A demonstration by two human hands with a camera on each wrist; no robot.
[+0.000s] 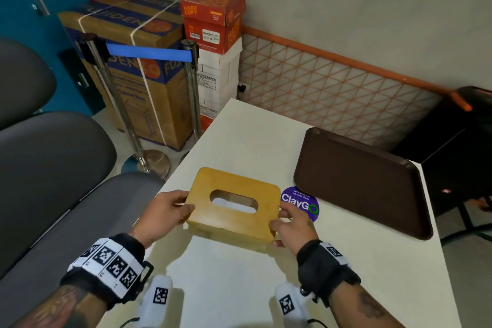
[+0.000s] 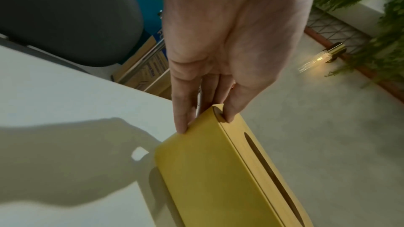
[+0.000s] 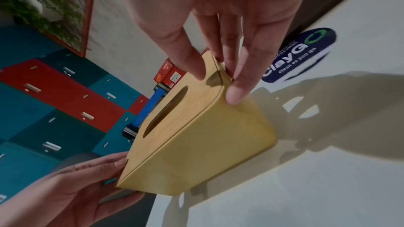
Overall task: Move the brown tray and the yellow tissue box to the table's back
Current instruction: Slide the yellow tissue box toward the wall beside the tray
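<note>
The yellow tissue box (image 1: 232, 204) with an oval slot in its lid is near the white table's (image 1: 239, 287) left edge. My left hand (image 1: 166, 209) grips its left end, thumb on the lid and fingers on the side. My right hand (image 1: 288, 224) grips its right end the same way. In the left wrist view the left hand (image 2: 205, 118) pinches the tissue box (image 2: 207, 170) corner. In the right wrist view the right hand (image 3: 218, 78) holds the tissue box (image 3: 196, 135), which looks raised off the table. The brown tray (image 1: 364, 181) lies flat at the table's right, further back.
A round purple ClayGo sticker (image 1: 303, 204) lies on the table between box and tray. Grey chairs (image 1: 53, 168) stand left of the table. Stanchions with a blue belt (image 1: 149, 54) and stacked cardboard boxes (image 1: 213, 34) fill the far left corner. A black cabinet (image 1: 458, 146) stands at the right.
</note>
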